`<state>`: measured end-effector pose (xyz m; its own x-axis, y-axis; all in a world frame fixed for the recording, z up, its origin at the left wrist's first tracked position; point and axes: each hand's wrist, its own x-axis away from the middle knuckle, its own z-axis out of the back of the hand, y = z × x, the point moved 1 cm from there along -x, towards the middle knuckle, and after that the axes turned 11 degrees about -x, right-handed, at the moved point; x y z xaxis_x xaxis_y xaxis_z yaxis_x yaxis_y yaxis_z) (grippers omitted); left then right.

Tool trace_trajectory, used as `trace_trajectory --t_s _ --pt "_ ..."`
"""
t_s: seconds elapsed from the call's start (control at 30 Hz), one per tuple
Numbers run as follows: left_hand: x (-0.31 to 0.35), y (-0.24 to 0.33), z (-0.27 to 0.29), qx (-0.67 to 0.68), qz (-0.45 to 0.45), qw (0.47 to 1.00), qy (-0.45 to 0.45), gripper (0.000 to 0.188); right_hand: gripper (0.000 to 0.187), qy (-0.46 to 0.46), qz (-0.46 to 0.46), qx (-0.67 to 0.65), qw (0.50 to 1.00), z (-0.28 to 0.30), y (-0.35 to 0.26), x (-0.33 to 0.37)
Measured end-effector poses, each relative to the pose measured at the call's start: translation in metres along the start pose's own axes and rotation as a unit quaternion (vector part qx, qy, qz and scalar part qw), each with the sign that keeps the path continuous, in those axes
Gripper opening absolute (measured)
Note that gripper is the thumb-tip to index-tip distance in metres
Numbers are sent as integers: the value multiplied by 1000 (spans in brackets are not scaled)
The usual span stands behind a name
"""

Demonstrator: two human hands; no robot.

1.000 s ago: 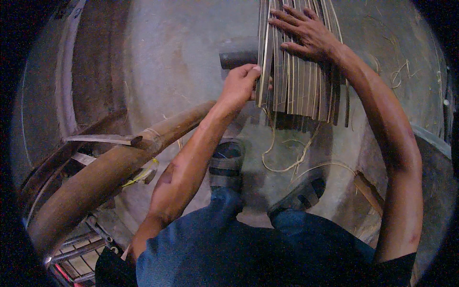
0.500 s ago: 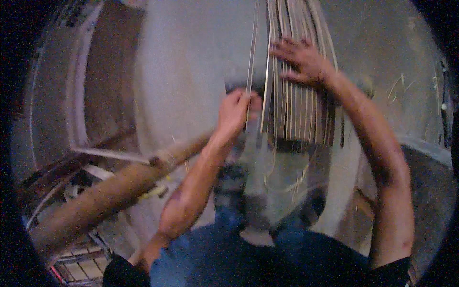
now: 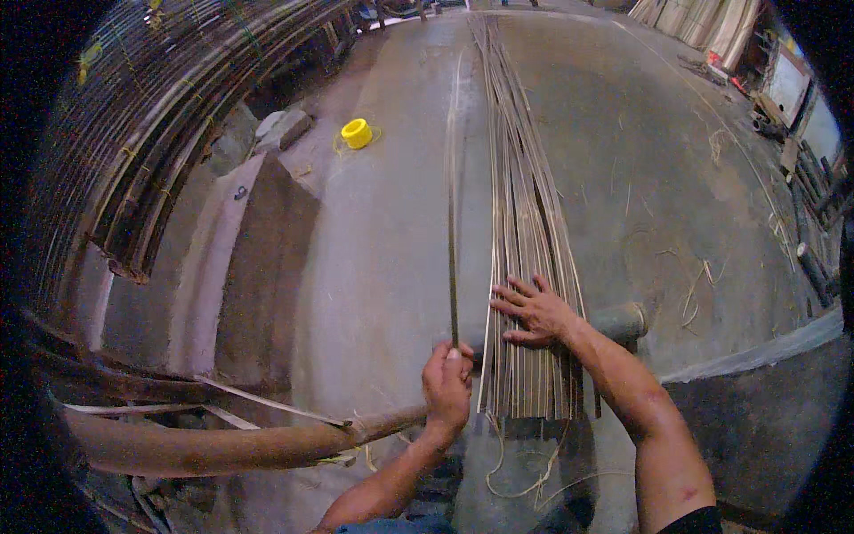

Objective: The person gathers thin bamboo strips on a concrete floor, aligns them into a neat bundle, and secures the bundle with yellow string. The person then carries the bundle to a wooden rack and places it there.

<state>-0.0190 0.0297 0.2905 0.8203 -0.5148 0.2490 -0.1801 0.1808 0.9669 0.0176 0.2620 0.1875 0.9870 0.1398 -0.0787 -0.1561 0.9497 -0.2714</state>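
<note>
My left hand (image 3: pixel 447 383) is closed around the near end of one long, thin wooden strip (image 3: pixel 453 222), which looks like split bamboo or cane. That strip runs away from me, apart from and to the left of a bundle of similar strips (image 3: pixel 525 214). Flat on the bundle, near its close end, lies my right hand (image 3: pixel 540 313) with fingers spread. Under the bundle, a grey-green round pole or pipe (image 3: pixel 623 322) lies crosswise. Loose pale twine (image 3: pixel 495 463) trails below the strips' squared near ends.
A yellow roll of twine (image 3: pixel 357 133) sits on the floor ahead to the left. Concrete blocks (image 3: pixel 267 236) and stacked long poles (image 3: pixel 169 160) stand at the left. A thick brown pole (image 3: pixel 240 449) crosses at the near left. More pale strips (image 3: pixel 703 31) lean at the far right.
The view has tilted up and steadied, so both hands now appear lower in it. My left hand still grips a strip; my right hand remains spread on the bundle.
</note>
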Motion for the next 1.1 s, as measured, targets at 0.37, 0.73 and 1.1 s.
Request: trace_trajectory --t_s 0.37,0.73,1.1 --pt "-42 -51 -7 -174 -106 977 67 26 66 -8 -13 3 1000 3 -5 1" --pt "-65 -70 37 -338 -47 926 163 29 67 -12 -17 7 1000 0 -7 1" --pt "-65 -101 57 -405 16 875 264 27 68 -8 -19 -7 1000 0 -7 2"
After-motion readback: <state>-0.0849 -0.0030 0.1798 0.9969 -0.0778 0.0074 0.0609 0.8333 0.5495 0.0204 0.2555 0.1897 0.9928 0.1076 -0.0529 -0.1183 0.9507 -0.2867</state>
